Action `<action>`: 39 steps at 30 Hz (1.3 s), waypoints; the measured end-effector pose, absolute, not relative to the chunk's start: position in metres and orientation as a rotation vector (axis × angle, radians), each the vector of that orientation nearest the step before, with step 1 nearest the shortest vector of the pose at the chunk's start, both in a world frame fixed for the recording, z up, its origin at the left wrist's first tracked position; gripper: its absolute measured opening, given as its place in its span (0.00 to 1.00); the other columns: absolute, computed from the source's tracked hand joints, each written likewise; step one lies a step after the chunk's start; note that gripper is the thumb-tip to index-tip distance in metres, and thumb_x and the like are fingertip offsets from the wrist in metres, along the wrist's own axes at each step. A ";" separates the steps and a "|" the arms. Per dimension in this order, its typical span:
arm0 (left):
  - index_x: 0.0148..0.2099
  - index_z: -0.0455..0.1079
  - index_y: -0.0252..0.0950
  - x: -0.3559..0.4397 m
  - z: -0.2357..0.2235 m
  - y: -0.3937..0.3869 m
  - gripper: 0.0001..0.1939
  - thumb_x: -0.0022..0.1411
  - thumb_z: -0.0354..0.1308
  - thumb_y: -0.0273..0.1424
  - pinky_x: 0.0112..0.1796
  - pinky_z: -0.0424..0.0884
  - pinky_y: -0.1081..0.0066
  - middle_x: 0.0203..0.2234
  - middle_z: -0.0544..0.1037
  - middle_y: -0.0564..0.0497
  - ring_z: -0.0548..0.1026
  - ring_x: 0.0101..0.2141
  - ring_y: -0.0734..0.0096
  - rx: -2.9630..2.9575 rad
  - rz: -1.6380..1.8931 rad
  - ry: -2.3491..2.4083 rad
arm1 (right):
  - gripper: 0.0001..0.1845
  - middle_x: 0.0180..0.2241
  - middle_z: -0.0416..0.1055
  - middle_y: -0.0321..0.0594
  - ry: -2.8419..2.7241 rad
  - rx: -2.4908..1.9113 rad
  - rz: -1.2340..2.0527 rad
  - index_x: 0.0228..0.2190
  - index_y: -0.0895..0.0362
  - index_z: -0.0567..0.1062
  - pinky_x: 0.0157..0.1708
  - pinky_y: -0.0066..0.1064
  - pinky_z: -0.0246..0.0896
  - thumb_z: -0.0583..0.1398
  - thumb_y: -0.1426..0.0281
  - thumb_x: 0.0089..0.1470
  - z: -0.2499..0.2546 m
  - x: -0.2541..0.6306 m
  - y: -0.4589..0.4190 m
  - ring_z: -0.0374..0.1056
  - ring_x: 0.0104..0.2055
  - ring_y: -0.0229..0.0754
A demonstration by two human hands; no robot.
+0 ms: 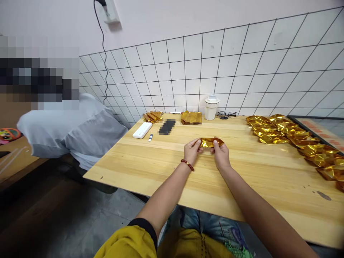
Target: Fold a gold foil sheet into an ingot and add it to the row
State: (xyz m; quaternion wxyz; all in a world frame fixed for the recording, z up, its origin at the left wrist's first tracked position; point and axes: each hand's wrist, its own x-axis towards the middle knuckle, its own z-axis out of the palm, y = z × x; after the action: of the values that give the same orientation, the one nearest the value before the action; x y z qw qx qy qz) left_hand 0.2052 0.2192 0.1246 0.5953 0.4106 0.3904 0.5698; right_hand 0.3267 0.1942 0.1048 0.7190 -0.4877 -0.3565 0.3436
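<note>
A folded piece of shiny gold foil (207, 142) is stretched between my two hands, just over the wooden table (156, 165). My left hand (192, 150) pinches its left end, thumb on top. At the other end, my right hand (221, 154) grips the foil in the same way, with the thumb pressed on the near face. A red bead bracelet (187, 165) circles my left wrist. Behind the hands lies a stack of flat gold foil sheets (191, 117). Many shaped gold foil pieces (271, 130) spread in rows along the right side.
Toward the back left are a white power bank (142, 130), a blurred dark phone (167, 126), a small blue-white stick (150, 137) and gold strips (152, 116). A white lidded cup (211, 107) and glasses (226, 114) stand near the wall. Another person (80, 132) sits at left.
</note>
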 end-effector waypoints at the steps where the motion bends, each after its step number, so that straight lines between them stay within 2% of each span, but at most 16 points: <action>1: 0.43 0.80 0.32 0.205 0.125 0.219 0.19 0.52 0.69 0.39 0.24 0.68 0.74 0.32 0.81 0.47 0.72 0.20 0.79 0.948 1.340 0.915 | 0.36 0.27 0.70 0.34 -0.796 -1.092 0.759 0.46 0.57 0.72 0.23 0.27 0.56 0.63 0.44 0.46 0.105 0.327 0.194 0.60 0.23 0.33; 8: 0.43 0.80 0.33 0.201 0.131 0.217 0.16 0.55 0.68 0.38 0.24 0.68 0.75 0.35 0.81 0.48 0.73 0.20 0.80 0.931 1.337 0.920 | 0.34 0.36 0.74 0.40 -0.821 -1.113 0.815 0.42 0.56 0.75 0.23 0.28 0.58 0.61 0.42 0.46 0.106 0.327 0.193 0.60 0.23 0.33; 11: 0.47 0.79 0.33 0.201 0.131 0.218 0.20 0.54 0.69 0.38 0.24 0.68 0.75 0.35 0.81 0.48 0.72 0.21 0.81 0.911 1.347 0.929 | 0.35 0.34 0.74 0.39 -0.820 -1.122 0.811 0.43 0.57 0.76 0.23 0.28 0.58 0.60 0.41 0.47 0.108 0.327 0.192 0.60 0.22 0.33; 14: 0.53 0.76 0.36 0.201 0.130 0.217 0.28 0.52 0.70 0.41 0.24 0.68 0.76 0.42 0.80 0.46 0.71 0.21 0.82 0.929 1.343 0.859 | 0.37 0.32 0.74 0.39 -0.827 -1.119 0.818 0.44 0.58 0.76 0.22 0.28 0.58 0.59 0.40 0.46 0.110 0.326 0.191 0.60 0.22 0.33; 16: 0.51 0.76 0.35 0.202 0.129 0.216 0.28 0.52 0.69 0.45 0.23 0.68 0.75 0.44 0.80 0.45 0.70 0.20 0.83 0.966 1.319 0.796 | 0.37 0.31 0.74 0.38 -0.857 -1.112 0.846 0.43 0.58 0.76 0.22 0.28 0.58 0.59 0.40 0.46 0.111 0.326 0.189 0.60 0.22 0.33; 21: 0.46 0.77 0.34 0.203 0.128 0.216 0.29 0.51 0.66 0.51 0.24 0.69 0.74 0.41 0.81 0.44 0.71 0.21 0.79 1.032 1.288 0.746 | 0.35 0.24 0.70 0.35 -0.875 -1.108 0.878 0.41 0.58 0.77 0.23 0.28 0.56 0.59 0.41 0.48 0.112 0.326 0.187 0.60 0.22 0.35; 23: 0.47 0.76 0.34 0.203 0.129 0.216 0.30 0.51 0.67 0.51 0.25 0.69 0.74 0.42 0.80 0.44 0.71 0.22 0.79 1.044 1.280 0.753 | 0.35 0.23 0.68 0.34 -0.853 -1.111 0.869 0.41 0.58 0.76 0.23 0.29 0.56 0.58 0.39 0.49 0.111 0.327 0.188 0.59 0.21 0.35; 26: 0.53 0.75 0.37 0.205 0.129 0.216 0.32 0.49 0.69 0.48 0.27 0.70 0.73 0.49 0.78 0.43 0.73 0.26 0.77 1.048 1.295 0.743 | 0.38 0.27 0.70 0.35 -0.790 -1.106 0.843 0.45 0.56 0.75 0.22 0.29 0.56 0.57 0.37 0.47 0.110 0.327 0.190 0.59 0.20 0.34; 28: 0.53 0.75 0.39 0.206 0.128 0.216 0.31 0.49 0.70 0.46 0.29 0.71 0.72 0.51 0.77 0.43 0.75 0.29 0.75 1.064 1.282 0.728 | 0.39 0.28 0.70 0.36 -0.774 -1.107 0.840 0.45 0.56 0.74 0.21 0.29 0.55 0.57 0.37 0.47 0.110 0.327 0.191 0.58 0.20 0.34; 34: 0.49 0.77 0.38 0.204 0.125 0.218 0.27 0.51 0.68 0.49 0.29 0.72 0.71 0.48 0.79 0.43 0.75 0.27 0.74 1.132 1.228 0.714 | 0.37 0.20 0.66 0.34 -0.803 -1.095 0.882 0.40 0.57 0.76 0.19 0.29 0.50 0.56 0.37 0.48 0.111 0.327 0.189 0.56 0.19 0.35; 39: 0.50 0.77 0.39 0.203 0.124 0.217 0.27 0.51 0.69 0.47 0.31 0.74 0.70 0.48 0.79 0.44 0.76 0.29 0.72 1.112 1.247 0.700 | 0.36 0.23 0.71 0.36 -0.809 -1.059 0.918 0.39 0.57 0.76 0.19 0.28 0.50 0.58 0.38 0.47 0.114 0.325 0.188 0.56 0.19 0.34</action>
State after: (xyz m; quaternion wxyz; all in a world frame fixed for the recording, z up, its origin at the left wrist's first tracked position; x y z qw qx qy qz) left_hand 0.2026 0.2172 0.1243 0.6171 0.4830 0.3043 0.5416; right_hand 0.3252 0.1877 0.1136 0.6902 -0.4737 -0.3616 0.4104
